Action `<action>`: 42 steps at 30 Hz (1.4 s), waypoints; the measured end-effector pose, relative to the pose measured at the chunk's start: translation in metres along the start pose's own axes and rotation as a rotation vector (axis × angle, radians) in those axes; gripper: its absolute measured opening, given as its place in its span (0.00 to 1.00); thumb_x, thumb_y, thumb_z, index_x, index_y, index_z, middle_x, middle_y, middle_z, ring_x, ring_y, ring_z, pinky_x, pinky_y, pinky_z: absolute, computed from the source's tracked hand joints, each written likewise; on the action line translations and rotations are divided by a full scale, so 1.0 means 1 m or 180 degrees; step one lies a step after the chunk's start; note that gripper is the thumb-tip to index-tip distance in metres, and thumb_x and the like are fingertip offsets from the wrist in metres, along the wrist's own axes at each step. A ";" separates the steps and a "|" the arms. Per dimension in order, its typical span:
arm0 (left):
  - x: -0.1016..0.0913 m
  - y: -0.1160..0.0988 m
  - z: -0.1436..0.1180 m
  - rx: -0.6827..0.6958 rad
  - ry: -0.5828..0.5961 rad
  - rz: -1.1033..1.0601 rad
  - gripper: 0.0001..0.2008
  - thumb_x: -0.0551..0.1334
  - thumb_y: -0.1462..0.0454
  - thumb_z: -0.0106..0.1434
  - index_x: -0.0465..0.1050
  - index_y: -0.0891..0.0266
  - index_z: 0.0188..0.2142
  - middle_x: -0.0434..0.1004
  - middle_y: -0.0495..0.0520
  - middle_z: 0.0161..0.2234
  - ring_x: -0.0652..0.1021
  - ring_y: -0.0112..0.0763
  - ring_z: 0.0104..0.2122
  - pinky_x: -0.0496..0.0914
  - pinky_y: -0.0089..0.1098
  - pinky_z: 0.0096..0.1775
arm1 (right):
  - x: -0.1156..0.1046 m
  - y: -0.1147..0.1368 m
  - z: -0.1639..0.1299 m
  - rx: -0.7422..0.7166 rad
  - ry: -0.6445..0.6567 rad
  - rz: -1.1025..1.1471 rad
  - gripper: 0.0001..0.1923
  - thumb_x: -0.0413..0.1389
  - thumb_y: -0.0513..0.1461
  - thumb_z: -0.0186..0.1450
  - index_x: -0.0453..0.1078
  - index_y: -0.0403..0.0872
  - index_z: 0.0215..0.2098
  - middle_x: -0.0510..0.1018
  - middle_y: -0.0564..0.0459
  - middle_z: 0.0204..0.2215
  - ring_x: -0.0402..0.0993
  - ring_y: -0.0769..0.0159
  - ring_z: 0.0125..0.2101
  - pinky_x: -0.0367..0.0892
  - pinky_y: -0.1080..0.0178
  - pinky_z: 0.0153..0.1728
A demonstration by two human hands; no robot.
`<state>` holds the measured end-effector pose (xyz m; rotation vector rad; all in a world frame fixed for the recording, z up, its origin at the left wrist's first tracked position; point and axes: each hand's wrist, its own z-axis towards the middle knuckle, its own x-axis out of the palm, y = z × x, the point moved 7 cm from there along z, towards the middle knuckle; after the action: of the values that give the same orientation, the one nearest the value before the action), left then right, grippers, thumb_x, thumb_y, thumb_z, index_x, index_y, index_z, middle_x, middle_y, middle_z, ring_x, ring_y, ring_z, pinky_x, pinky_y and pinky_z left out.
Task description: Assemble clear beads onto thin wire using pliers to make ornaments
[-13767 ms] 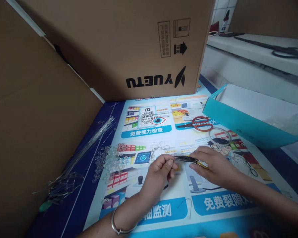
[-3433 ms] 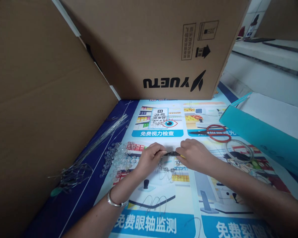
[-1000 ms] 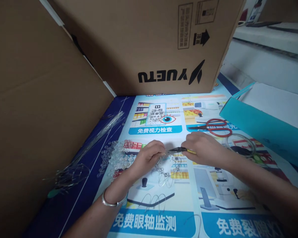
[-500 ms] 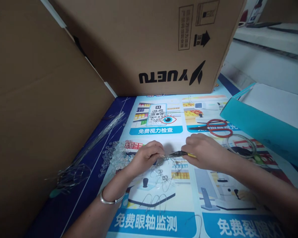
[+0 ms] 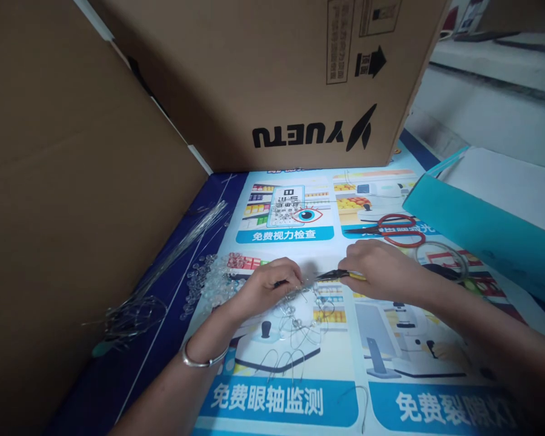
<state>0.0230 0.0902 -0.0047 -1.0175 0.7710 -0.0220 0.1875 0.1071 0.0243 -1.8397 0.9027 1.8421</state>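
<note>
My left hand pinches one end of a tangle of thin wire with clear beads that spreads over the printed poster. My right hand grips small pliers with a yellow handle, their dark tips pointing left toward the left fingers and the wire. A silver bangle sits on my left wrist. A heap of clear beads lies just left of my left hand.
Large cardboard boxes wall the back and left. A bundle of long wires lies by the left box. Red-handled scissors and a wire ring sit behind my right hand. A teal box stands at right.
The hands have drawn slightly apart since half a second ago, and the pliers' tips now sit a little right of the left fingers. The wire tangle has spread lower on the poster.
</note>
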 end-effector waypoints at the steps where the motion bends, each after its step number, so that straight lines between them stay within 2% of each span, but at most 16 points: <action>1: 0.000 0.000 0.000 -0.0005 0.0004 -0.0002 0.06 0.57 0.67 0.62 0.72 0.62 0.30 0.74 0.56 0.35 0.74 0.29 0.36 0.69 0.31 0.38 | 0.003 0.000 -0.001 -0.0009 0.0048 0.0004 0.15 0.47 0.45 0.63 0.73 0.47 0.31 0.72 0.49 0.27 0.67 0.63 0.33 0.55 0.63 0.33; 7: 0.002 -0.002 0.000 0.0063 0.0056 0.0022 0.06 0.57 0.68 0.62 0.72 0.62 0.30 0.74 0.56 0.35 0.74 0.29 0.36 0.69 0.31 0.38 | 0.018 0.003 -0.005 0.0000 0.0099 0.0236 0.14 0.48 0.44 0.63 0.73 0.48 0.31 0.72 0.50 0.27 0.67 0.64 0.33 0.55 0.63 0.34; 19: 0.005 -0.005 0.000 0.0096 0.0097 -0.0008 0.04 0.58 0.69 0.60 0.72 0.62 0.30 0.73 0.55 0.35 0.74 0.28 0.36 0.69 0.30 0.38 | 0.026 0.006 -0.006 -0.0009 0.0016 0.0414 0.13 0.48 0.44 0.63 0.72 0.48 0.33 0.71 0.51 0.28 0.66 0.63 0.34 0.56 0.62 0.36; 29: 0.003 -0.003 0.000 0.0074 0.0146 -0.0026 0.05 0.57 0.69 0.61 0.72 0.63 0.31 0.73 0.56 0.35 0.74 0.28 0.36 0.69 0.30 0.38 | 0.025 0.004 -0.005 0.0031 0.0046 0.0308 0.13 0.48 0.44 0.63 0.72 0.47 0.31 0.71 0.50 0.28 0.66 0.63 0.33 0.55 0.63 0.35; 34: 0.001 -0.001 -0.001 0.0031 0.0156 -0.0087 0.05 0.57 0.70 0.61 0.72 0.63 0.31 0.73 0.55 0.34 0.74 0.28 0.36 0.68 0.31 0.39 | 0.009 0.001 -0.007 0.0084 -0.0047 0.0248 0.13 0.47 0.44 0.63 0.72 0.47 0.34 0.71 0.50 0.29 0.66 0.63 0.34 0.55 0.63 0.35; 37: 0.002 0.000 -0.001 -0.0005 0.0185 -0.0096 0.05 0.57 0.70 0.61 0.71 0.64 0.31 0.73 0.55 0.33 0.74 0.28 0.36 0.68 0.31 0.40 | 0.002 0.008 -0.010 0.0027 -0.0065 0.0224 0.13 0.47 0.44 0.64 0.71 0.47 0.35 0.71 0.50 0.30 0.65 0.64 0.35 0.55 0.63 0.36; 42: 0.003 -0.002 0.000 -0.0060 0.0251 -0.0083 0.05 0.57 0.71 0.61 0.70 0.64 0.30 0.72 0.54 0.34 0.73 0.27 0.36 0.67 0.31 0.40 | 0.009 0.026 -0.011 -0.0082 -0.0086 -0.0128 0.14 0.47 0.44 0.64 0.71 0.47 0.32 0.71 0.49 0.30 0.63 0.62 0.35 0.52 0.60 0.37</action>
<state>0.0262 0.0883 -0.0048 -1.0496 0.8310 -0.0778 0.1775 0.0797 0.0205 -1.8302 0.8303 1.8581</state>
